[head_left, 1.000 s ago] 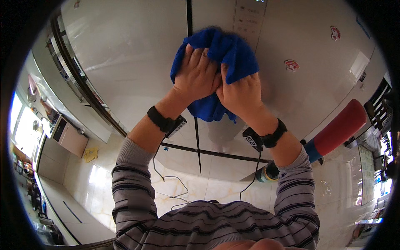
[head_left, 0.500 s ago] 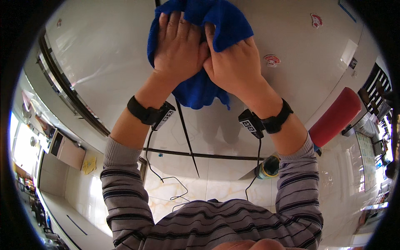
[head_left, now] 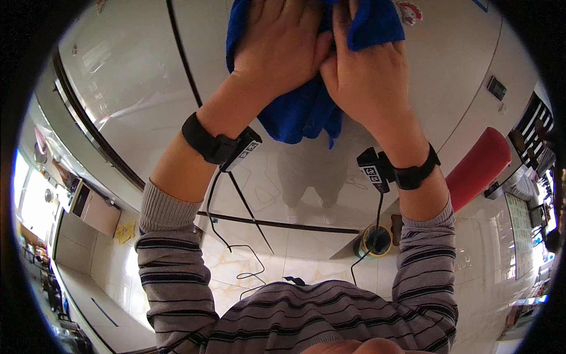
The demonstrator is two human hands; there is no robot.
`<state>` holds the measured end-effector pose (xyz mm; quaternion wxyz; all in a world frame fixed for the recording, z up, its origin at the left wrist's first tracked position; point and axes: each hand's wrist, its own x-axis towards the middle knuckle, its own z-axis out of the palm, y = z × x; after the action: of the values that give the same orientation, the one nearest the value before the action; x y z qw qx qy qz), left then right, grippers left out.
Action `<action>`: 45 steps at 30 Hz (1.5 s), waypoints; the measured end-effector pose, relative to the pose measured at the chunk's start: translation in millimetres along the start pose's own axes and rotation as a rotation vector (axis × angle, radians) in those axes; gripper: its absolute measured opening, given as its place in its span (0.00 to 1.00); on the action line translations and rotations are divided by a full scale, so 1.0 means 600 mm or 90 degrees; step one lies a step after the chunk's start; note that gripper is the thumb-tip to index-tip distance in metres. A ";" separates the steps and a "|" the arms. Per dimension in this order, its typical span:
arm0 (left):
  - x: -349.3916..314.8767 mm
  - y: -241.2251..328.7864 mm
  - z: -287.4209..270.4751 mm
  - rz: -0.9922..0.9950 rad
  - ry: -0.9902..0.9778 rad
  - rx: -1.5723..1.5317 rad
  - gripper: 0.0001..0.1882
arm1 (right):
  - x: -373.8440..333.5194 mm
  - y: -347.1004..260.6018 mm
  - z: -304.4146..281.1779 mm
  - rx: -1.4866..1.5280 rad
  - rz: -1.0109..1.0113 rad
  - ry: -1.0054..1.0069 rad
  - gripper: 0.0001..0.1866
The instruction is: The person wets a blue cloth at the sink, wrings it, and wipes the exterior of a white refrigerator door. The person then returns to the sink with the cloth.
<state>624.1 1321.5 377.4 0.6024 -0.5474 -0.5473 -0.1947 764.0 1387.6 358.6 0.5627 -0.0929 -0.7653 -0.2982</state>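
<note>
A blue cloth [head_left: 300, 112] lies bunched under both my hands against a glossy pale panel [head_left: 236, 194] with dark seams. My left hand [head_left: 280, 44] presses on it, fingers stretched forward, their tips cut off by the upper picture edge. Beside it, thumb near thumb, my right hand [head_left: 371, 79] holds the cloth, and a fold of it covers most of those fingers. Black straps with small boxes circle both wrists, the left box [head_left: 240, 150] and the right box [head_left: 373, 171] each trailing a thin cable.
A character sticker [head_left: 410, 13] is on the panel, right of the cloth. At right stands a red padded cylinder [head_left: 480, 168]. An open bin [head_left: 374, 242] rests on the tiled floor [head_left: 306, 259]. Far left are a counter [head_left: 88, 301] and a yellow cloth [head_left: 125, 232].
Both hands have slid right along the panel with the blue cloth and sit higher in the picture. The view has shifted, so the long seam appears further left. One sticker is now out of sight.
</note>
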 end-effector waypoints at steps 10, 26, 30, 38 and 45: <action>0.067 0.118 0.026 0.064 0.036 0.008 0.29 | -0.069 0.109 -0.038 -0.089 0.056 -0.091 0.33; 0.102 0.253 0.059 0.139 0.077 -0.093 0.25 | -0.182 0.228 -0.053 -0.151 0.052 -0.030 0.34; 0.096 0.280 0.055 0.138 0.118 -0.034 0.24 | -0.207 0.230 -0.058 -0.133 0.045 -0.043 0.34; 0.037 0.334 0.075 0.182 0.037 -0.033 0.23 | -0.301 0.206 -0.062 -0.035 0.110 -0.145 0.35; -0.060 0.394 0.087 0.188 -0.080 -0.051 0.20 | -0.426 0.158 -0.041 0.042 0.163 -0.224 0.36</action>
<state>785.9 1430.9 230.1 0.5668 -0.6569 -0.4889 -0.0911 918.3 1499.4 162.4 0.4562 -0.2218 -0.8431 -0.1784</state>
